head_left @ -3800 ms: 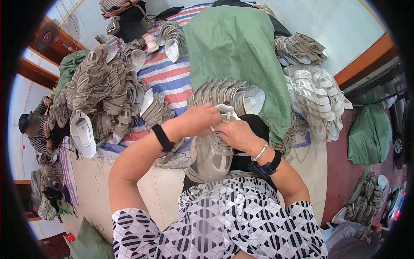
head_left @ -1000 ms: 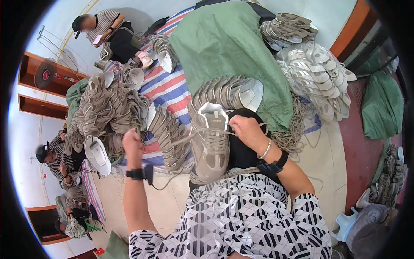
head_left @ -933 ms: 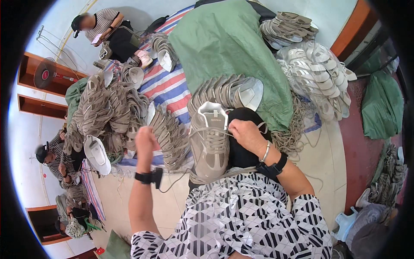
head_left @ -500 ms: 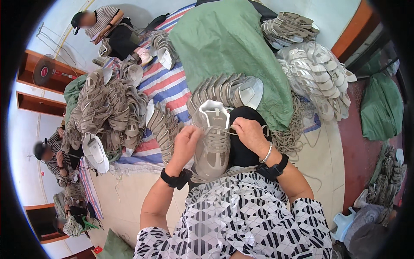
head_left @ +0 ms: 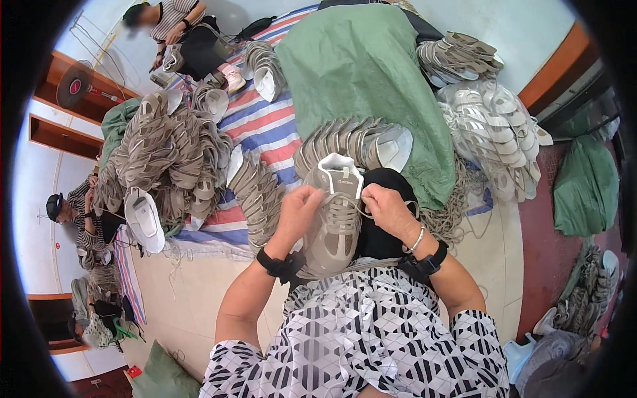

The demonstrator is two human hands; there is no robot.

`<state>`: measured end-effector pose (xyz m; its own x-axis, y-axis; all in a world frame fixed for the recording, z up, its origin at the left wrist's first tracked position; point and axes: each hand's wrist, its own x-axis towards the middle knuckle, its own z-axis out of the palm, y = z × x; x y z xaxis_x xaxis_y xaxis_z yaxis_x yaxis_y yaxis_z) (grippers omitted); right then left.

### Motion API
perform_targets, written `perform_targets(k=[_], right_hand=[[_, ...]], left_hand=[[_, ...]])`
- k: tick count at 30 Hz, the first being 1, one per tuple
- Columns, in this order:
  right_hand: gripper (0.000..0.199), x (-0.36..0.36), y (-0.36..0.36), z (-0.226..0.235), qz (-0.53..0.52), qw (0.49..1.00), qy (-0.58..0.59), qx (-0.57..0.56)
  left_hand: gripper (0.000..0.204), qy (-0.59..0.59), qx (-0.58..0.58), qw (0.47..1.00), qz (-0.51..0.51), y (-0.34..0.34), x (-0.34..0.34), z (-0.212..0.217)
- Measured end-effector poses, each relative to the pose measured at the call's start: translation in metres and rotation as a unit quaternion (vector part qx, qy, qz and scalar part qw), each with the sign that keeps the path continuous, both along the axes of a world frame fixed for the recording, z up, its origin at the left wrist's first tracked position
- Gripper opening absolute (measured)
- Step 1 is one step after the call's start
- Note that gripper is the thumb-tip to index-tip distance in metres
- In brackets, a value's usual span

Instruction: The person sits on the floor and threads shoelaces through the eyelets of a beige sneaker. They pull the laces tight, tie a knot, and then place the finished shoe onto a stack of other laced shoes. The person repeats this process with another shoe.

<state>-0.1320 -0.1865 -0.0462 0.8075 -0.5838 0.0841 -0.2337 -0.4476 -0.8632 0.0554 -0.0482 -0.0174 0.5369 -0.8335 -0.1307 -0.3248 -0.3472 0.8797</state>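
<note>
A taupe shoe upper [head_left: 330, 243] with a white-lined collar rests across my lap, its toe toward me and its tongue away from me. A flat taupe lace [head_left: 344, 197] runs through its eyelets and crosses near the top, below the tongue. On the left side of the upper, my left hand [head_left: 300, 211] pinches one part of the lace. Opposite it, my right hand [head_left: 390, 210] pinches the lace too, with a loop of it hanging beside the fingers. The exact lace ends are hidden by my fingers.
Stacked uppers [head_left: 352, 142] lie just beyond my lap, beside a big green sack [head_left: 361, 73]. A large heap of uppers [head_left: 166, 152] covers the striped sheet [head_left: 265, 132] on the left. Loose laces [head_left: 458, 205] lie at right. Other people [head_left: 179, 33] sit at the left.
The view has shifted slightly. My left hand has come a little closer to the upper, and the lace between my hands sits tighter against the eyelets.
</note>
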Motion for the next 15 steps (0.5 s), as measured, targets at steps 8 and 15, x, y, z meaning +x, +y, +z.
perform_targets(k=[8, 15], right_hand=[[0.007, 0.009, -0.007, -0.005, 0.042, 0.983, 0.048, -0.174], [0.017, -0.002, -0.024, 0.002, 0.006, 0.94, -0.11, -0.323]], left_hand=[[0.019, -0.284, -0.061, 0.952, -0.093, 0.0, 0.017, -0.023], [0.012, -0.441, -0.066, 0.873, -0.195, -0.027, -0.017, 0.036]])
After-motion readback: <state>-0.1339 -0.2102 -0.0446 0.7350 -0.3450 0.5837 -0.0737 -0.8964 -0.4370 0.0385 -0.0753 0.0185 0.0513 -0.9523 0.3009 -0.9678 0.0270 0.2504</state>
